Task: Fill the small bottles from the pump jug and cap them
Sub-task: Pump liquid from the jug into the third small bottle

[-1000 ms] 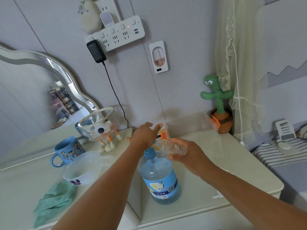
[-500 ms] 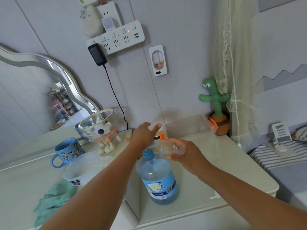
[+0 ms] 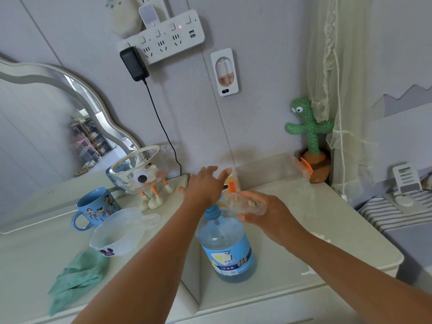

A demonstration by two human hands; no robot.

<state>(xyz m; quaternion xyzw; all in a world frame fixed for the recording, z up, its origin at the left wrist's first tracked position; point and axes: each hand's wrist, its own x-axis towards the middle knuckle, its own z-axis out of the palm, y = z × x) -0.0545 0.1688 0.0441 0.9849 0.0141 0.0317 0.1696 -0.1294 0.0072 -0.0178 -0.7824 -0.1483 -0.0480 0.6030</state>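
A pale counter (image 3: 292,232) runs along a grey wall, with a wavy-framed mirror (image 3: 58,127) at the far left. The pump jug (image 3: 228,249) of blue liquid stands upright near the middle. The left hand (image 3: 203,188) rests palm-down on the pump head, fingers spread. The right hand (image 3: 268,213) grips a small clear bottle (image 3: 245,203), tilted on its side, with its mouth just beside the pump. To the left are a blue mug (image 3: 95,209), a white bowl (image 3: 119,232) and a green cloth (image 3: 77,277). A cactus toy (image 3: 308,129) stands at the far right.
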